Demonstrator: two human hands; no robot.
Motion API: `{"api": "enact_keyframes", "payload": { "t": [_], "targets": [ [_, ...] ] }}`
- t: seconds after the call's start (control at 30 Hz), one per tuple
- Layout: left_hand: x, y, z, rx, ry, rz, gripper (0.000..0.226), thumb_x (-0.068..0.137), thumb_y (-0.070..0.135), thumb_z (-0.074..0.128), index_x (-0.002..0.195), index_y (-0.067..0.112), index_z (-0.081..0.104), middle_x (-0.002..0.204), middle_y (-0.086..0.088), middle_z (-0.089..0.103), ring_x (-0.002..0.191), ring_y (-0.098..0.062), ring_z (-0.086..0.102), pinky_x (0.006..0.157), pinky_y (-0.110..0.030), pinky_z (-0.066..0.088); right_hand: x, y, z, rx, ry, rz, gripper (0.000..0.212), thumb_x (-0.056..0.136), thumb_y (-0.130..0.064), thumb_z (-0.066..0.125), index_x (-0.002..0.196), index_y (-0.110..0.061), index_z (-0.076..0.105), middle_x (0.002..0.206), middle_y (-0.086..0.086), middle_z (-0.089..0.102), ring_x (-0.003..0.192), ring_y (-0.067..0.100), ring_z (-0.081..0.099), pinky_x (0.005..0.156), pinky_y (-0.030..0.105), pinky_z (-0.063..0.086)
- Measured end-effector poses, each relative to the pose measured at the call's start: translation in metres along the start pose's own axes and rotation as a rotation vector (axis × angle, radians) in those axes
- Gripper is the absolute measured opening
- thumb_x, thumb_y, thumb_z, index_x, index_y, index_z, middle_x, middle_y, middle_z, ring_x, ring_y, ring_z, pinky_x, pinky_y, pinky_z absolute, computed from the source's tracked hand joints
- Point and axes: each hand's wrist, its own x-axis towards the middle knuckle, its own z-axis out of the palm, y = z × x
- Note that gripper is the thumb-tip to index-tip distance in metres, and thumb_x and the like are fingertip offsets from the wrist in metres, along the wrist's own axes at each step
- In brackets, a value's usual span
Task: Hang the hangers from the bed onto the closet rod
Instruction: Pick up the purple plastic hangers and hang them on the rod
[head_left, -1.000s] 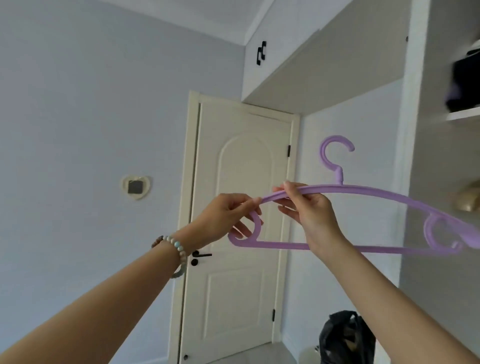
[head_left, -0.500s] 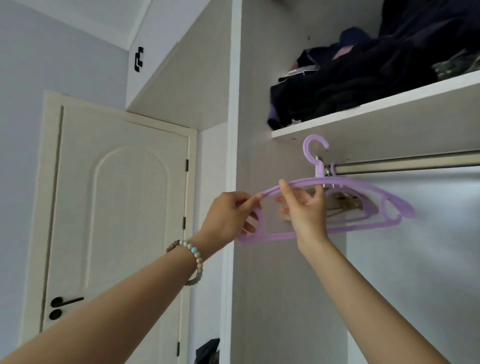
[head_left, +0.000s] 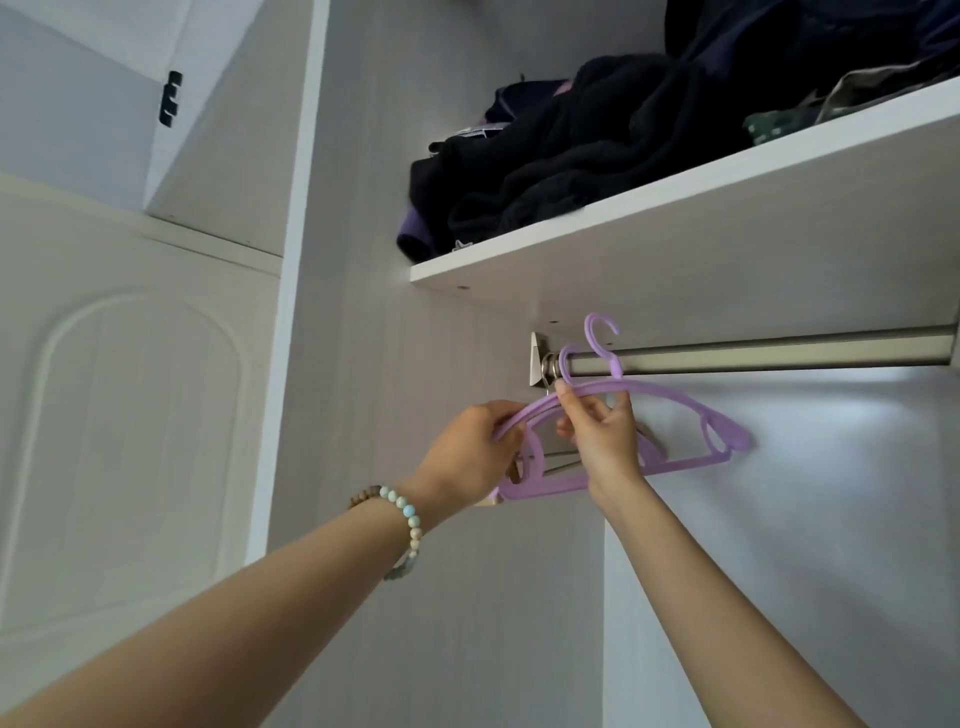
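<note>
Left hand (head_left: 475, 449) pinches hanger (head_left: 691, 410) at its left shoulder; right hand (head_left: 605, 436) pinches the top bar beside the neck. Hanger sits just under rod (head_left: 753, 356) at its left end, hook crossing the rod's front, tip above it. Can't tell if it's hooked on. Second hook (head_left: 562, 361) wraps the rod beside it.

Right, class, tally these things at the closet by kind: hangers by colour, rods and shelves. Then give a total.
Purple hangers: 2 (held purple hanger, hung purple hanger)
Wooden hanger, mostly hidden: 1
Closet rod: 1
Shelf: 1
Total: 5
</note>
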Motion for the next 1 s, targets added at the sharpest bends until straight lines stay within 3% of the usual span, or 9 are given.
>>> {"api": "enact_keyframes", "payload": {
  "t": [0.13,0.23,0.43,0.53,0.63,0.73,0.87,0.93,1.0],
  "targets": [
    [0.015,0.000,0.015,0.025,-0.018,-0.011,0.029,0.096,0.015,0.043,0.119,0.019,0.060,0.093,-0.010,0.066,0.072,-0.023,0.061,0.066,-0.029,0.051,0.026,0.014,-0.012,-0.041,-0.030,0.031,0.080,0.084,-0.031,0.068,0.148,-0.023,0.021,0.072,-0.012,0.064,0.055,0.001,0.057,0.057,0.012,0.045],
    [0.025,0.000,0.022,0.035,-0.018,-0.006,0.030,0.096,0.013,0.043,0.119,0.017,0.061,0.089,-0.010,0.062,0.058,-0.021,0.056,0.052,-0.020,0.049,0.041,0.026,-0.016,-0.042,-0.033,0.088,0.075,0.083,-0.033,0.068,0.146,-0.020,0.028,0.073,-0.010,0.063,0.060,0.004,0.058,0.058,0.016,0.045],
    [0.026,-0.013,0.030,0.155,-0.029,0.052,0.041,0.086,0.024,0.042,0.123,0.032,0.058,0.118,0.005,0.063,0.099,-0.022,0.062,0.083,-0.037,0.054,0.054,0.047,-0.021,-0.045,-0.099,0.179,0.054,0.081,-0.029,0.072,0.128,-0.012,0.052,0.088,0.001,0.065,0.067,0.010,0.060,0.064,0.024,0.053],
    [0.024,-0.024,0.032,0.202,-0.023,0.040,0.037,0.087,0.020,0.044,0.119,0.032,0.060,0.116,0.009,0.063,0.087,-0.018,0.063,0.075,-0.038,0.056,0.052,0.053,-0.021,-0.030,-0.133,0.199,0.060,0.080,-0.028,0.073,0.132,-0.012,0.050,0.093,0.002,0.064,0.067,0.010,0.059,0.058,0.022,0.053],
    [0.025,-0.029,0.033,0.257,-0.028,-0.020,0.027,0.090,0.020,0.046,0.109,0.022,0.065,0.102,-0.002,0.066,0.073,-0.021,0.057,0.076,-0.037,0.054,0.049,0.053,-0.020,-0.086,-0.146,0.200,0.069,0.078,-0.033,0.074,0.138,-0.019,0.042,0.104,0.000,0.063,0.084,0.014,0.063,0.079,0.032,0.056],
    [0.020,-0.031,0.029,0.224,-0.010,-0.046,0.028,0.094,0.018,0.046,0.116,0.016,0.063,0.113,-0.002,0.064,0.097,-0.024,0.059,0.087,-0.031,0.048,0.043,0.051,-0.021,-0.209,-0.132,0.211,0.084,0.076,-0.043,0.073,0.145,-0.024,0.029,0.137,0.003,0.049,0.124,0.023,0.049,0.104,0.044,0.043],
    [0.011,-0.030,0.013,0.134,0.008,-0.029,0.030,0.096,0.017,0.045,0.121,0.008,0.059,0.116,-0.004,0.061,0.109,-0.021,0.055,0.092,-0.022,0.041,0.025,0.041,-0.016,-0.316,-0.099,0.131,0.092,0.078,-0.051,0.067,0.150,-0.026,0.016,0.156,0.002,0.014,0.143,0.023,0.021,0.111,0.045,0.029],
    [0.004,-0.028,0.001,0.110,0.020,-0.029,0.033,0.097,0.018,0.044,0.127,0.009,0.055,0.122,-0.002,0.057,0.112,-0.014,0.051,0.084,-0.008,0.031,0.013,0.030,-0.008,-0.366,-0.088,0.012,0.085,0.082,-0.049,0.064,0.149,-0.024,0.018,0.156,0.001,0.012,0.144,0.021,0.016,0.112,0.043,0.026],
    [-0.002,-0.027,-0.015,0.118,0.052,-0.030,0.037,0.097,0.025,0.044,0.132,0.014,0.051,0.136,-0.001,0.049,0.126,-0.012,0.043,0.092,-0.008,0.025,0.000,0.016,0.003,-0.397,-0.083,-0.094,0.079,0.084,-0.046,0.062,0.148,-0.022,0.022,0.156,0.002,0.014,0.144,0.019,0.015,0.115,0.041,0.023]
  ]
}}
